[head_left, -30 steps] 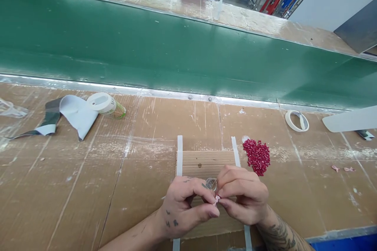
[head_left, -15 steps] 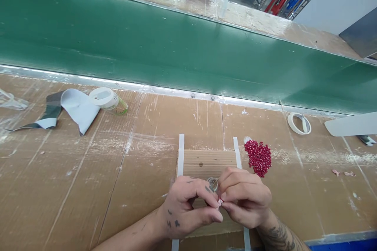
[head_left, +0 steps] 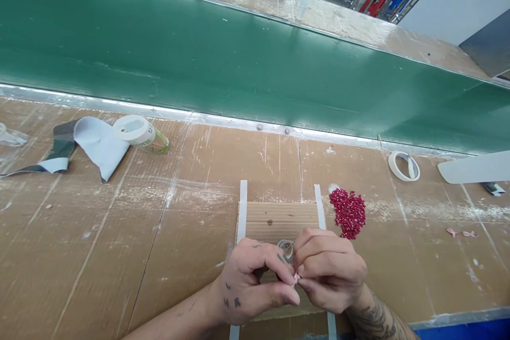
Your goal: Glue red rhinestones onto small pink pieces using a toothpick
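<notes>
Grip unchanged: left hand [head_left: 251, 281] and right hand [head_left: 329, 271] stay closed, fingertips pinching a small pink piece [head_left: 296, 277] at lower centre, touching distance from a round metal-rimmed piece [head_left: 286, 249].

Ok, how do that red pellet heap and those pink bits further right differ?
The red pellets form a dense heap of many small beads, close to the right hand; the pink bits are only a few separate pieces, further right. The pellets are deep red, the bits pale pink. Both lie directly on the brown cardboard, right of the hands.
</notes>
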Demonstrator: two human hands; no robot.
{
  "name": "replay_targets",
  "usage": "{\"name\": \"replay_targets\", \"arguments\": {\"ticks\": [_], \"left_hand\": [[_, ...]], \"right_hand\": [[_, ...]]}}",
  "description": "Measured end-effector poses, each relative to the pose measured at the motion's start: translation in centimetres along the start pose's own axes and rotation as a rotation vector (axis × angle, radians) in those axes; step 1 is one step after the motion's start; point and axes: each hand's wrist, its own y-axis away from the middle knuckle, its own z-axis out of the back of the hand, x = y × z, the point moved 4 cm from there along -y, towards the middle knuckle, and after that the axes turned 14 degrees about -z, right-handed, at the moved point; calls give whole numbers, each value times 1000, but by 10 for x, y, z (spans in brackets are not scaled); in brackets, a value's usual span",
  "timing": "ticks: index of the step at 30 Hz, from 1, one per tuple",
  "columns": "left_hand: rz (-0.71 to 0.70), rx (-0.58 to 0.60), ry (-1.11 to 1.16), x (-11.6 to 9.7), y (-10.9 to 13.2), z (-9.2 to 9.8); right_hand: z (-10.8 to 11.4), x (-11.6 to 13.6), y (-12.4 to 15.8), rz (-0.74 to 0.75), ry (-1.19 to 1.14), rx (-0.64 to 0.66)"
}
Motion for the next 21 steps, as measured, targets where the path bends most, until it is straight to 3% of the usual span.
{"name": "replay_targets", "arguments": {"ticks": [12, 21], "left_hand": [[41, -17, 93, 2, 1, 1], [315, -97, 282, 11, 9, 5]], "right_hand": [[-2, 1, -2, 1, -17, -15], [0, -3, -1, -52, -37, -44]]}}
